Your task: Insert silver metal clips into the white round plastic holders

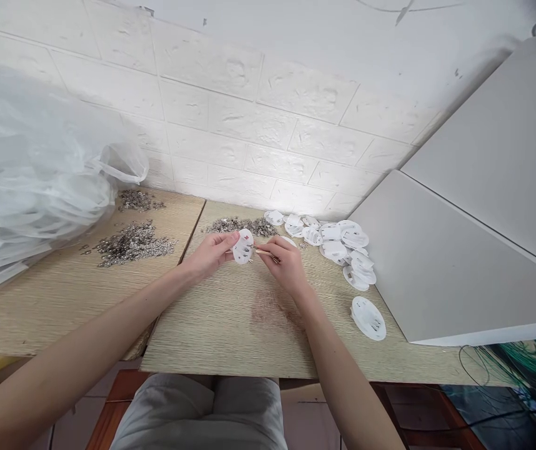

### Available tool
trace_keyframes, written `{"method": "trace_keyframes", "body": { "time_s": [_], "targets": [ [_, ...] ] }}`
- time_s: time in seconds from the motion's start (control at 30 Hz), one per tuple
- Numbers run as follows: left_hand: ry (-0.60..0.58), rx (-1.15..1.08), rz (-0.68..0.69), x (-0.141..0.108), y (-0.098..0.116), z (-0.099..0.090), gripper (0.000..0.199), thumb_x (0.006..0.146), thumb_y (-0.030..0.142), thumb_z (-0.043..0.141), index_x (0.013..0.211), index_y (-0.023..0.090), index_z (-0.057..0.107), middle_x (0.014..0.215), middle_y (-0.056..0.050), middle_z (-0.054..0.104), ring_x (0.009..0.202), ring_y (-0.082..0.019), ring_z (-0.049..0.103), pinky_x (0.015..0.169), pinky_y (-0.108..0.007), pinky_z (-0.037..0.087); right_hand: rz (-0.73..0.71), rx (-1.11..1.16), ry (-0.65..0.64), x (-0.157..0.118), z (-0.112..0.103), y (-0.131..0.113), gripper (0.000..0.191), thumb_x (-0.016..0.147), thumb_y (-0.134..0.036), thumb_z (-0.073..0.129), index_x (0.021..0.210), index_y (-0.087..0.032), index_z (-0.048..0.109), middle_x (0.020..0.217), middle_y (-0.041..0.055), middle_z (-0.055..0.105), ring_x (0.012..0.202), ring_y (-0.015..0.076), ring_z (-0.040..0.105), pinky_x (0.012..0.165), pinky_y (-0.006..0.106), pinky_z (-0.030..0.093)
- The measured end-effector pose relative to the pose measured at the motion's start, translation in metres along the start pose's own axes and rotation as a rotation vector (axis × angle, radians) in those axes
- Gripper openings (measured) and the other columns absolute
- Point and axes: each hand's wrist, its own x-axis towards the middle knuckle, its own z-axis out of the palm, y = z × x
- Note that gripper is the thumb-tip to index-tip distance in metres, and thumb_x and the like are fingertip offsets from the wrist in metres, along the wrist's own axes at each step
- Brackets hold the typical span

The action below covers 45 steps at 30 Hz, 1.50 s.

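My left hand [217,251] pinches the left edge of a white plastic disc [242,247] with several slots, held tilted above the table. From the right, my right hand [285,259] grips a thin tool like tweezers [264,252], its tip at the right edge of the disc. Whether the tip holds a small part is too small to tell. Just behind the hands lies a pile of small metal parts [240,226]. Another white disc [289,241] lies partly hidden behind my right hand.
More white discs [332,251] are heaped at the back right, and one disc [368,318] lies apart, nearer me. Small metal pieces [135,242] lie in piles on the left table, beside a big clear plastic bag [38,181]. A grey panel [441,256] bounds the right, a white brick wall [268,125] the back.
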Motion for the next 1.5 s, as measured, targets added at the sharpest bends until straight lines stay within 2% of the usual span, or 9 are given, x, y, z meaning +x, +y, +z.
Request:
{"method": "trace_keyframes", "body": {
  "time_s": [0.2,0.7,1.2,1.5],
  "targets": [
    [-0.01,0.041,-0.001,-0.003,0.002,0.001,0.044,0.072,0.052,0.073,0.09,0.012,0.075,0.094,-0.014,0.074,0.088,-0.023,0.067,0.086,-0.037,0.05,-0.014,-0.02,-0.005,0.0,0.001,-0.001,0.021,0.094,-0.027,0.052,0.091,-0.02,0.072,0.075,0.0045,0.058,0.067,0.0145,0.054,0.059,0.027,0.042],
    [-0.075,0.266,0.062,-0.008,0.002,-0.002,0.039,0.076,0.048,0.071,0.101,0.019,0.075,0.106,-0.01,0.073,0.101,-0.024,0.065,0.087,-0.032,0.05,-0.031,-0.092,-0.013,-0.002,0.004,-0.008,0.026,0.095,-0.027,0.047,0.08,-0.019,0.066,0.071,0.0037,0.054,0.063,0.0138,0.049,0.056,0.026,0.037],
    [-0.053,0.164,0.047,-0.01,0.002,0.004,0.04,0.074,0.049,0.072,0.098,0.017,0.076,0.098,-0.011,0.074,0.093,-0.023,0.067,0.084,-0.034,0.052,-0.047,-0.095,0.047,-0.003,0.009,-0.006,0.025,0.095,-0.027,0.047,0.081,-0.019,0.067,0.069,0.0035,0.052,0.062,0.0146,0.049,0.056,0.027,0.038],
    [0.003,0.037,0.035,-0.007,0.005,0.009,0.044,0.071,0.052,0.074,0.092,0.013,0.075,0.096,-0.014,0.073,0.09,-0.025,0.068,0.083,-0.038,0.053,0.021,-0.023,0.059,0.002,0.0,-0.008,0.019,0.093,-0.027,0.052,0.087,-0.021,0.07,0.074,0.0047,0.058,0.066,0.0155,0.053,0.058,0.028,0.041]
  ]
}}
